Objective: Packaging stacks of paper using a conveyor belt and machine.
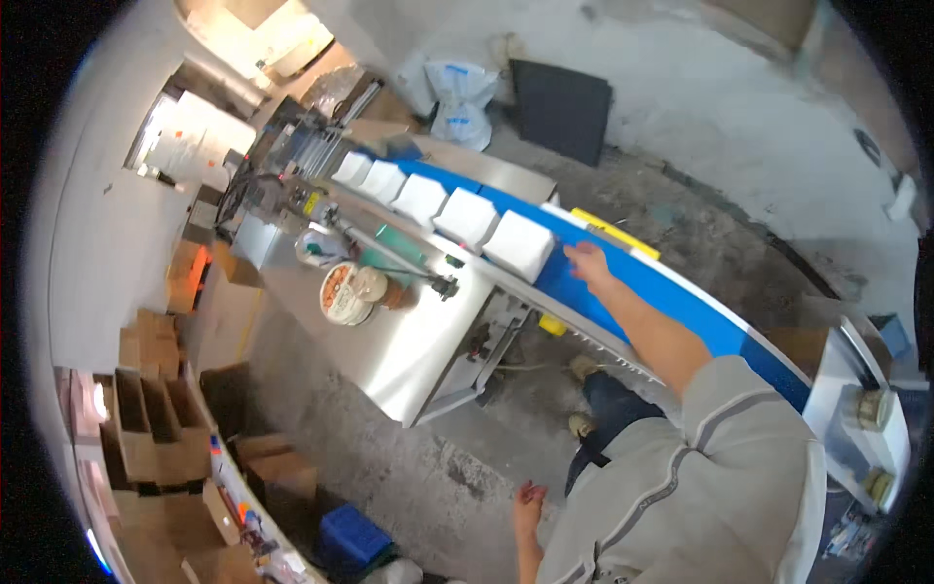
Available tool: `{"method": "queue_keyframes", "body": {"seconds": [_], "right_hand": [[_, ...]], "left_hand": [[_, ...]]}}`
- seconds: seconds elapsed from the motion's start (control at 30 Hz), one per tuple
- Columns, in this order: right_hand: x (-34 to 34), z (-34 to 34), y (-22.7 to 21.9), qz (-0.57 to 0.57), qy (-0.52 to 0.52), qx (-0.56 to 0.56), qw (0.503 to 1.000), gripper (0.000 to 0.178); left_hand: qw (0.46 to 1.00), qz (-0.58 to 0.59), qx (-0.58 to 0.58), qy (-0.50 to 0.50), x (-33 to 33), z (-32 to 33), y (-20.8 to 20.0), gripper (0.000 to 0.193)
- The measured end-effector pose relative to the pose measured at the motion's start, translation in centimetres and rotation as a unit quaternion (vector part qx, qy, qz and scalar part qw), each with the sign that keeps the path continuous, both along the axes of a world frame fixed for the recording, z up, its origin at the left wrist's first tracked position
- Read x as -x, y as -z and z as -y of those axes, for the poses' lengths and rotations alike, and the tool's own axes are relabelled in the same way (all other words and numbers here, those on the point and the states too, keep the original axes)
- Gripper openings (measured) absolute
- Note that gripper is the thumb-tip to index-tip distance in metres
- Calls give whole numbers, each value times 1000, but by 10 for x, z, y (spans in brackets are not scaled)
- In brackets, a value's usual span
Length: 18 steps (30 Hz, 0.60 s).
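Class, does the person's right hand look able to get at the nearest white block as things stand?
Probably yes: the right hand is close beside the nearest white block on the blue belt, and nothing visible stands between them.

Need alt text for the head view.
A person's right hand is over a blue conveyor belt, beside the nearest of five white blocks in a row; the left hand hangs low. A white worktop beside the belt holds a tub of orange-brown items; cardboard boxes stand lower left.
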State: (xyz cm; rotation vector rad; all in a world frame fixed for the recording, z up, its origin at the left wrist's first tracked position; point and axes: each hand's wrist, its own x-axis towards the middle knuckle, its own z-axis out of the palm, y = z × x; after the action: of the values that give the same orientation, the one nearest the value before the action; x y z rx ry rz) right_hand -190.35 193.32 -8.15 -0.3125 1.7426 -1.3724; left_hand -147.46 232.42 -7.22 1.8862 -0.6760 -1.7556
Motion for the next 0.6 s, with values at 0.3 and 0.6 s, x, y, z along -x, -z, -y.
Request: {"method": "queue_keyframes", "body": {"seconds": [0.3,0.6], "right_hand": [[54,-321,-150,10,-122,106,987,30],[146,-611,-236,-209,130,60,967,37]], "left_hand": [[964,-131,149,178,97,42,31,11],[847,-137,239,454,251,43,-58,12]]}}
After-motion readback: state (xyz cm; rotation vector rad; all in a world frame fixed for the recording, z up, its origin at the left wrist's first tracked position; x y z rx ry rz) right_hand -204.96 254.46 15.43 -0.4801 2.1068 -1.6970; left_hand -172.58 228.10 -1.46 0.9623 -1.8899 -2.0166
